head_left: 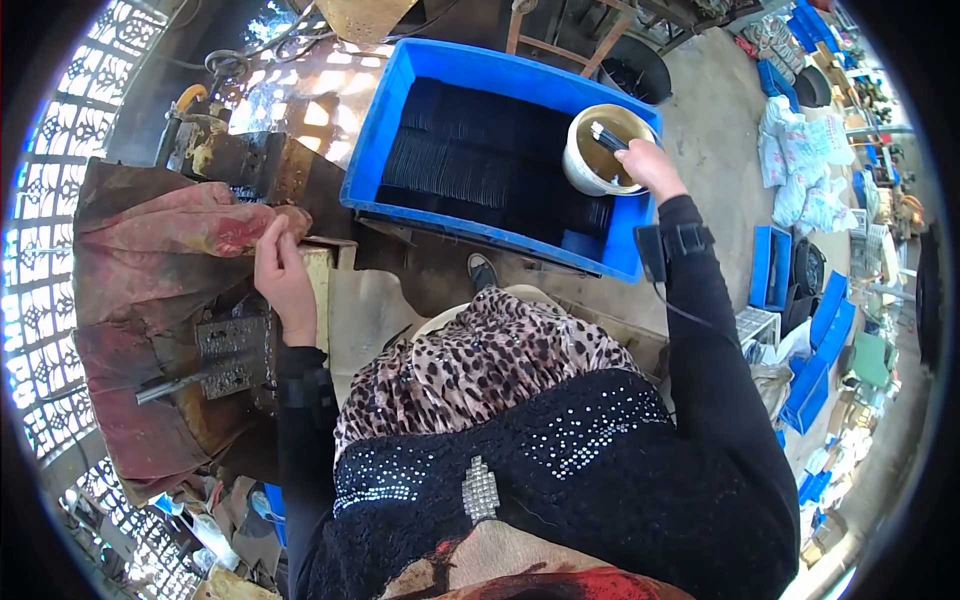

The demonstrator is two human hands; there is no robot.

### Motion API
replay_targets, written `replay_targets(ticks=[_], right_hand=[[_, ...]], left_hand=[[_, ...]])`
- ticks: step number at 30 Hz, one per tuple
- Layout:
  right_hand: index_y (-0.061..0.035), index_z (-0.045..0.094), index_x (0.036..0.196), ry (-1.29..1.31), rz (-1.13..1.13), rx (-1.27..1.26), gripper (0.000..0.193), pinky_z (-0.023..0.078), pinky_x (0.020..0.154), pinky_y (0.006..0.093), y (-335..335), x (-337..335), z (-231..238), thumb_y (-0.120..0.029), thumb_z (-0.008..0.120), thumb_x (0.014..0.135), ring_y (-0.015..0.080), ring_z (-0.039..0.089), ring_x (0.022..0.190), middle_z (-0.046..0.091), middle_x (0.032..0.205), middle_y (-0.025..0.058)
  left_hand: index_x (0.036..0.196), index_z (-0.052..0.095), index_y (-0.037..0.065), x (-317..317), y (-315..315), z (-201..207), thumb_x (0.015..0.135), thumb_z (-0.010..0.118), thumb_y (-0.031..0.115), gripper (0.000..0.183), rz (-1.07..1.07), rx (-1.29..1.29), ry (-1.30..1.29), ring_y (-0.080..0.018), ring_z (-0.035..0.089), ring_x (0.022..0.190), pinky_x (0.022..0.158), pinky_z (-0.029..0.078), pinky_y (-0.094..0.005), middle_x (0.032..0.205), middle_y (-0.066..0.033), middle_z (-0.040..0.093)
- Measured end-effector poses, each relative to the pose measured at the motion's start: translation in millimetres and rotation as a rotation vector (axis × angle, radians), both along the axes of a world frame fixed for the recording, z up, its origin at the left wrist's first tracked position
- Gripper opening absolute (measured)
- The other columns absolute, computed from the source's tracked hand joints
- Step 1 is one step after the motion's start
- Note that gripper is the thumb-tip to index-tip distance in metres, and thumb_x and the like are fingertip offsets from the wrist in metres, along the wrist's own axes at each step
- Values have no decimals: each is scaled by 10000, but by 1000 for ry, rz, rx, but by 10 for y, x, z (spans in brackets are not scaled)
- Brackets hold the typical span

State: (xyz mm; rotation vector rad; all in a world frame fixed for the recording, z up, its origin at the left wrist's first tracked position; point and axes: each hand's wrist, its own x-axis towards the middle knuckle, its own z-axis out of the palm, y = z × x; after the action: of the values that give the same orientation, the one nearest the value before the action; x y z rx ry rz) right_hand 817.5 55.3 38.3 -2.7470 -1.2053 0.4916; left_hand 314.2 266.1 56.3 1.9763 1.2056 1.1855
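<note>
Right hand: I see my right hand [648, 165] reaching forward over the round cream plastic bucket [605, 150], its grip closed on a dark, slim brush-like tool [607, 136] whose end sits inside the bucket; I judge this keeps drips inside.
Bucket: it rests in the near right corner of the big blue plastic crate [372, 130], probably so it sits within reach.
Crate contents: rows of thin flat black pieces [480, 165], matte and closely stacked, fill the crate.
Left hand: my left hand [282, 275] rests on the worn reddish cloth [165, 235]; fingers bent, pinching its edge, nothing else held.
Surface: a rusty metal block with a perforated grey plate [232, 355] lies just below that hand, the cloth draped over it, perhaps as padding.
</note>
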Motion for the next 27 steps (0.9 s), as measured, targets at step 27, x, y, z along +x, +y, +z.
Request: replay_targets(ticks=[27], right_hand=[[-99,611,901,1198,-632,528,203,397,463,212,152,-676,113,-297,625,945,76,558,589,585,713,-19]], left_hand=[[1123,660,21,18,-44,-19,867,607,-21,265,71,206,100,-291,588,1100,962,455,-383,1153,-125,655]])
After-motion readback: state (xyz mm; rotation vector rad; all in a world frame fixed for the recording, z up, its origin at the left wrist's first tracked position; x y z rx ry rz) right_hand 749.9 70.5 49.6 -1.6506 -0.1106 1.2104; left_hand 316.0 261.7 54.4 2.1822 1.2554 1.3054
